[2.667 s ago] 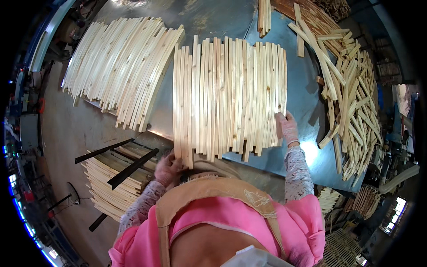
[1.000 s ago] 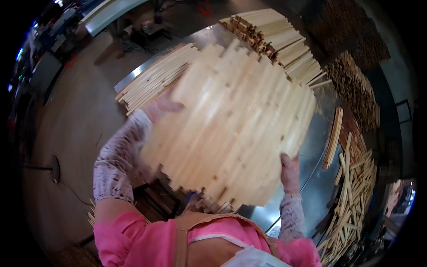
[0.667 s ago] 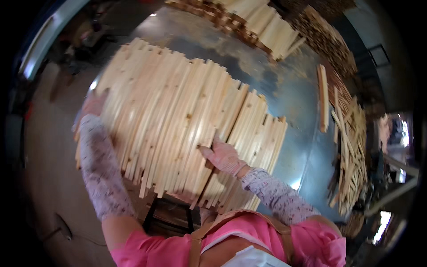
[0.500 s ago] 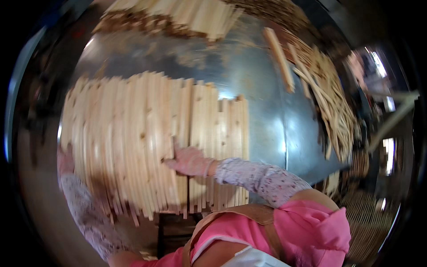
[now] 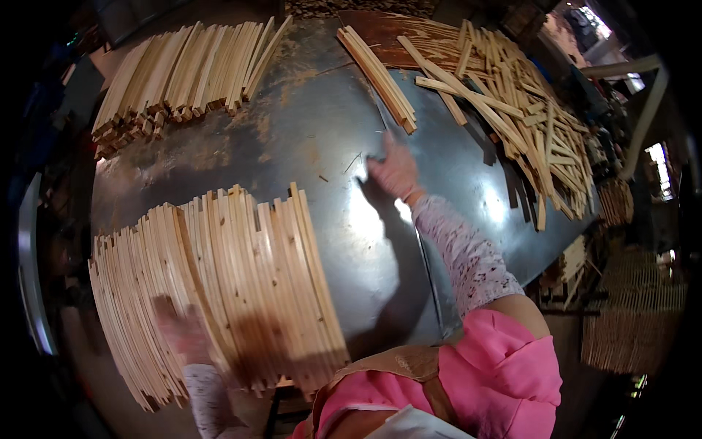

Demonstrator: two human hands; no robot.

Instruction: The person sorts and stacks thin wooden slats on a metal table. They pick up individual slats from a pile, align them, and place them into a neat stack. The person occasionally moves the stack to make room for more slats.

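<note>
Under my right hand (image 5: 395, 170): wide metal table (image 5: 314, 139)
Under my left hand (image 5: 184, 331): row of pale wooden strips (image 5: 270, 285)
Right of my right fingers: heap of loose sticks (image 5: 518, 126)
Just beyond those: strip bundle (image 5: 376, 77)
Right fingers: outstretched, grasping nothing
Left fingers: blurred, straight, unclenched; contact I cannot tell

Slats (image 5: 252, 278) left, sticks (image 5: 545, 139) right, on table (image 5: 307, 154)

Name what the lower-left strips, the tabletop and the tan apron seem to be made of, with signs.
Strips: apparently bare wood, fairly smooth; pale, with dark knots.
Tabletop: probably sheet metal, grey and glossy; bright reflections and a long seam show.
Apron: dull finish, softly curved; heavy cloth or leather, I cannot tell which.
</note>
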